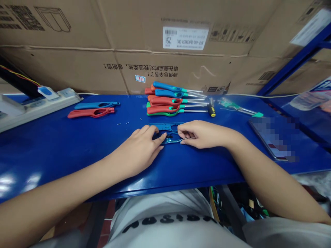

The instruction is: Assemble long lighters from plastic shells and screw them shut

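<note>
Two blue half-shells of a gas lighter handle lie side by side on the blue table. The far half-shell [164,127] is flat, with a trigger opening at its right end. The near half-shell [172,141] holds a small black part and a shiny insert. My left hand [141,146] grips the left ends of both halves, its thumb pressing by the black part. At their right ends my right hand [200,134] is closed in a pinch, thumb and forefinger together. What lies between those fingertips is too small to name.
Assembled red, blue and green lighters [165,101] are piled at the back beside a yellow-black screwdriver [211,109]. Red [89,113] and blue [94,105] handle shells lie left, near a power strip [55,101] and small metal pins [127,122]. A phone [267,139] is right; cardboard boxes [77,65] stand behind.
</note>
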A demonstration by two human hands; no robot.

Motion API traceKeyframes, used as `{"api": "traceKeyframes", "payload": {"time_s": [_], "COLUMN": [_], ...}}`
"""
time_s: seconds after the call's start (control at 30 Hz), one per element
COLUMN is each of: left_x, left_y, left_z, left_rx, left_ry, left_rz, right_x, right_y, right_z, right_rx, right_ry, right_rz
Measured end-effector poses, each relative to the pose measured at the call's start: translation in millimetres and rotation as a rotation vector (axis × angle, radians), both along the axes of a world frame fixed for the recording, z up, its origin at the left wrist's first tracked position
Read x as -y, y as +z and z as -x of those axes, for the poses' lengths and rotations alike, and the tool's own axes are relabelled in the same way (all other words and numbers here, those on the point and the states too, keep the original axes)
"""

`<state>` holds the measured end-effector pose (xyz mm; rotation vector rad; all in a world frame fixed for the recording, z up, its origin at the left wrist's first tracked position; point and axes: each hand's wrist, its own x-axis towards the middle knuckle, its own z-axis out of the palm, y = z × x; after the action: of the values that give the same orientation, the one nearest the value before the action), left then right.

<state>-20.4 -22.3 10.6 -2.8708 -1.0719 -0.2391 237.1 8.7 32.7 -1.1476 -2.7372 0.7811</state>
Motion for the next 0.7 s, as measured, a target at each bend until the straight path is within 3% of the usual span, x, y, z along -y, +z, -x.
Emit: {"api": "traceKeyframes", "payload": {"time_s": [0.17, 0.33, 0.5, 0.7], "left_x": [-2, -17, -22, -23], "left_y": [1.5, -6.0, -12.8, -16.0], "left_z": [1, 3, 2, 1], "left_rx": [-0.035, 0.172, 0.291, 0.351], "left_ry": [0.013, -0.029, -0.061, -0.093], "left_rz": [0.036, 0.165, 0.203, 0.213], "right_x": [2, 4, -1, -3], "right_y": [4.8, 8.0, -5.9, -15.2], "right_z": [-2, 2, 10, 12], "right_rx": [-0.042, -0.113, -0.137, -0.041], "right_ry": [0.058, 0.067, -0.073, -0.084], "right_rz": [0.010, 0.099, -0.037, -0.134]}}
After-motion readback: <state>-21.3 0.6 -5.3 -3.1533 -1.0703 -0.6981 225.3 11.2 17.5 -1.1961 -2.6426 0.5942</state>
